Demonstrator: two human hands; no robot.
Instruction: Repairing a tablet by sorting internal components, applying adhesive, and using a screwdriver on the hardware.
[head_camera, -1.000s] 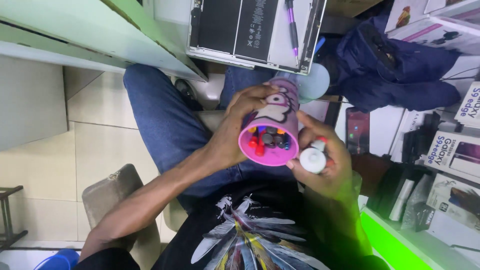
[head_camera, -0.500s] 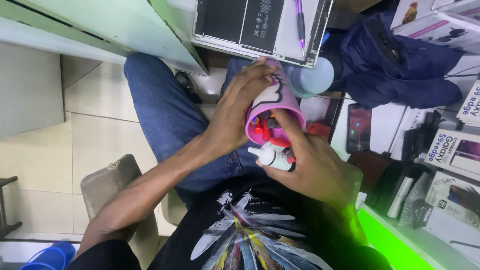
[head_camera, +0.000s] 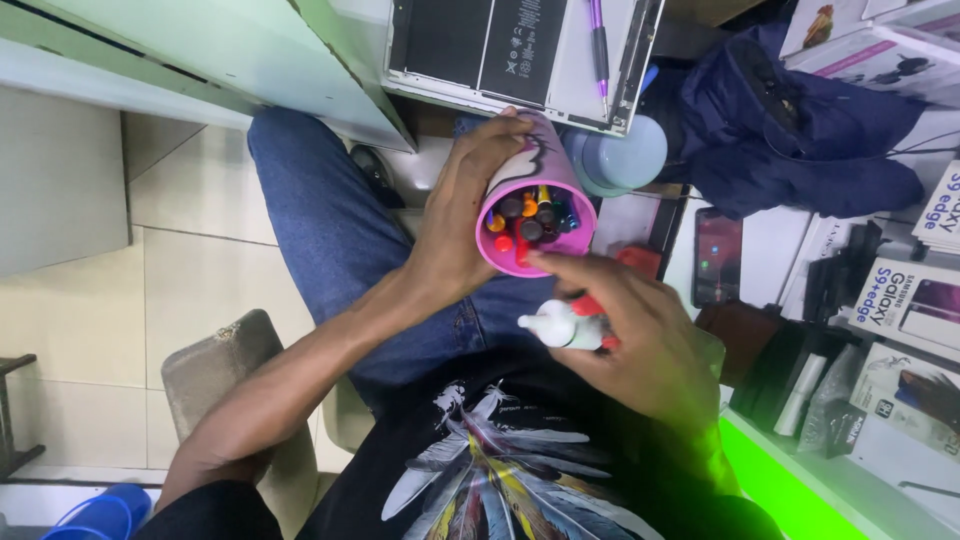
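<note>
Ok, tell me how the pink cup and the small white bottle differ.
The pink cup is much wider than the small white bottle. The pink cup has an open mouth packed with coloured handles; the small white bottle tapers to a narrow nozzle. The left hand wraps the pink cup's wall; the right hand pinches the small white bottle sideways. Both are held above the lap.
</note>
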